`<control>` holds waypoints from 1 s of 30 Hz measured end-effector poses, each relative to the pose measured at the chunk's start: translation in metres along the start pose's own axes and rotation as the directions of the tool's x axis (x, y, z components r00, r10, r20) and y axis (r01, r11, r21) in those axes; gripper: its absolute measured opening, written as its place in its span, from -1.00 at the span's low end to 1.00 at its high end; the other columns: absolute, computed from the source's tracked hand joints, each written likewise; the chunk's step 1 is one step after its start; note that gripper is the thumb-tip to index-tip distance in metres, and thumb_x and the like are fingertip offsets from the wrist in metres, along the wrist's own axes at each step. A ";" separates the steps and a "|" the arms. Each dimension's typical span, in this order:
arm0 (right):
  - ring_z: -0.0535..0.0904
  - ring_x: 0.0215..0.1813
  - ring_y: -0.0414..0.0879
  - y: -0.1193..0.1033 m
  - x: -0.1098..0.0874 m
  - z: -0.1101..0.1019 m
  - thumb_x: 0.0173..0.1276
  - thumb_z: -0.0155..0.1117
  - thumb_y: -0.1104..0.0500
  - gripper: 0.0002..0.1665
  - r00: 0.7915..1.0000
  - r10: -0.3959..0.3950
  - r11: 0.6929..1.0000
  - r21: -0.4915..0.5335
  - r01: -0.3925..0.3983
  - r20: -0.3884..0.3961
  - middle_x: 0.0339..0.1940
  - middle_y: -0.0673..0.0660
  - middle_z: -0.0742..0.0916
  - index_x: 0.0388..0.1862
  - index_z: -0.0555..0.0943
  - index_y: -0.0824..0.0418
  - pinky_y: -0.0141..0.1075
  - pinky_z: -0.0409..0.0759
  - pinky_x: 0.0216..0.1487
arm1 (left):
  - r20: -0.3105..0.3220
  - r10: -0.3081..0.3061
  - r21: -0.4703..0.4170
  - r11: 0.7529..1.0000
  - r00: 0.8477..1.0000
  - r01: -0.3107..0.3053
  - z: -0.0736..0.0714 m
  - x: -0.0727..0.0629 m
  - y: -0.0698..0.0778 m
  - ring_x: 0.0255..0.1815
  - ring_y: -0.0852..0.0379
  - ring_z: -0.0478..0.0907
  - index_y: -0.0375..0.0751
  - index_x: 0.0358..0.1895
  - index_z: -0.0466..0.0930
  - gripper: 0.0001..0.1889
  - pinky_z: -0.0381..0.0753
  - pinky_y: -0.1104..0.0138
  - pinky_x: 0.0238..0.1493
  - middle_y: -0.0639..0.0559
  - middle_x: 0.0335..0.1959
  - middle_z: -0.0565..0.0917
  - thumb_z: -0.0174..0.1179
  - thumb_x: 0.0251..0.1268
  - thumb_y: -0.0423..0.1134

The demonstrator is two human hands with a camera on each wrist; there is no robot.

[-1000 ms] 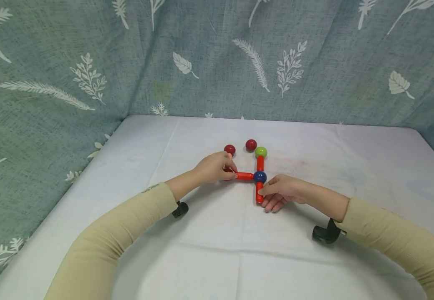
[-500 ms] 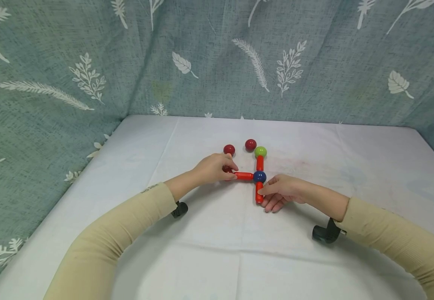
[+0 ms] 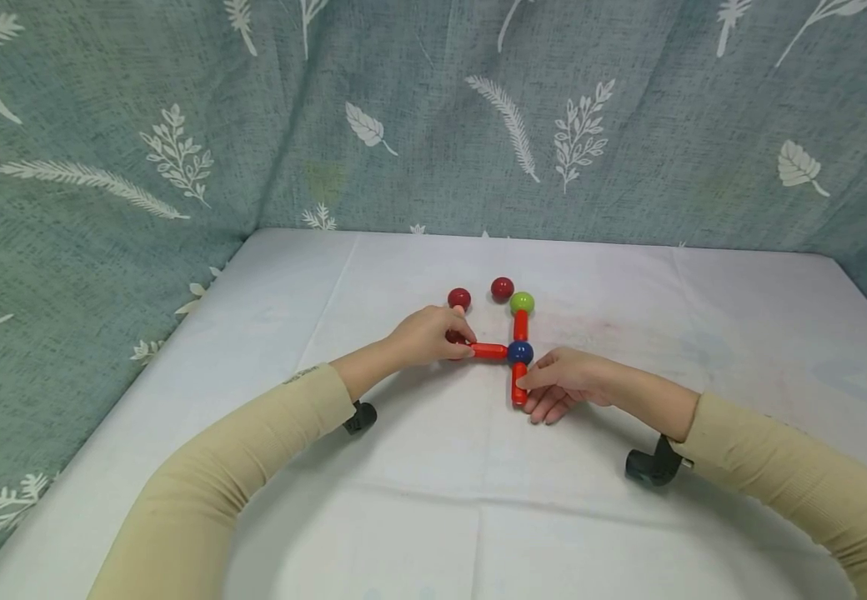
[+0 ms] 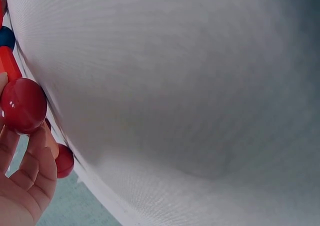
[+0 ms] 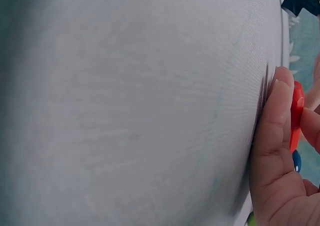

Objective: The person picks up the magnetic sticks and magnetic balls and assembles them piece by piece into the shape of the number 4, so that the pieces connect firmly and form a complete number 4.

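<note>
A blue ball joins three red rods lying on the white cloth. The far rod ends at a green ball. My left hand grips a dark red ball at the outer end of the left rod. From that ball, an orange-pink rod, partly behind the fingers in the left wrist view, leads to another red ball. My right hand pinches the near red rod between thumb and fingers.
A separate red ball lies behind the assembly, close to the green one. White cloth covers the table. A leaf-patterned blue-green curtain hangs at the back and left. Dark wrist cameras hang under both sleeves.
</note>
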State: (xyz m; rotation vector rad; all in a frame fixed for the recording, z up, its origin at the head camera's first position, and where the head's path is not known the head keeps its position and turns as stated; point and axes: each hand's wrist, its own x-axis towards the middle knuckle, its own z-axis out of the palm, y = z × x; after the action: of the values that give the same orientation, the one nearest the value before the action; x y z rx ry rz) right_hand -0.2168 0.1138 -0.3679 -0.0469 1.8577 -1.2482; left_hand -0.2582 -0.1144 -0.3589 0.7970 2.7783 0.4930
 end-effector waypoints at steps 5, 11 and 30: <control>0.66 -0.50 -0.16 0.000 0.000 0.000 0.34 0.12 0.12 -0.71 1.000 -0.001 1.000 -0.005 0.001 0.000 -0.54 0.09 0.70 -0.22 0.52 0.37 -0.34 0.61 -0.36 | -0.003 -0.004 -0.009 1.000 1.000 0.004 0.001 0.001 -0.001 -0.30 0.18 0.43 -0.07 -0.20 0.70 -0.81 0.44 0.41 -0.25 0.14 -0.34 0.66 0.29 0.10 -0.17; 0.66 -0.44 -0.14 -0.002 -0.004 -0.009 0.33 0.14 0.11 -0.65 1.000 -0.015 0.998 -0.064 0.014 -0.013 -0.46 0.10 0.71 -0.10 0.49 0.39 -0.32 0.61 -0.29 | -0.011 -0.002 -0.034 0.999 1.000 0.001 0.002 0.001 -0.002 -0.30 0.18 0.43 -0.09 -0.20 0.70 -0.80 0.44 0.41 -0.23 0.14 -0.33 0.66 0.29 0.10 -0.18; 0.54 -0.05 0.12 -0.039 -0.002 -0.052 0.34 0.10 0.09 -0.54 0.886 -0.265 0.947 -0.276 0.165 -0.381 0.03 0.31 0.58 0.13 0.42 0.33 -0.19 0.56 -0.04 | -0.010 -0.014 -0.040 0.999 1.000 0.013 0.001 -0.001 0.000 -0.31 0.18 0.44 -0.08 -0.19 0.70 -0.80 0.44 0.41 -0.24 0.13 -0.34 0.66 0.29 0.09 -0.17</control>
State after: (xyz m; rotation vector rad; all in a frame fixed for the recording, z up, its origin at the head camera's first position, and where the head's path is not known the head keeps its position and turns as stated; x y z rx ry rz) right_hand -0.2661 0.1335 -0.3305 -0.1311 2.4239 -1.2483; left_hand -0.2574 -0.1149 -0.3601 0.7688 2.7722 0.5502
